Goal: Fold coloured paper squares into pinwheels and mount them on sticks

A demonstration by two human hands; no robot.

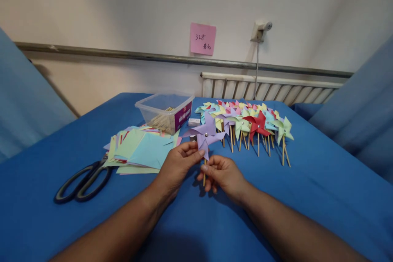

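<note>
A purple paper pinwheel [201, 130] on a thin wooden stick stands upright between my hands, a shiny pin head at its centre. My left hand [181, 163] is closed, thumb and fingers pinching the pinwheel at its lower blade near the top of the stick. Lower down, my right hand [224, 175] grips the stick between thumb and fingers. Just behind to the right lies a heap of finished pinwheels [258, 126] in red, green, yellow, pink and blue, their sticks pointing toward me. To the left is a stack of coloured paper sheets [147, 149] with cut slits.
Large black-handled scissors [84, 182] lie at the left, blades under the paper. A clear plastic tub [156, 108] of wooden sticks stands behind the stack, a small white box [194, 122] beside it. Blue cloth [276, 213] covers the table; a wall and radiator [273, 88] rise behind.
</note>
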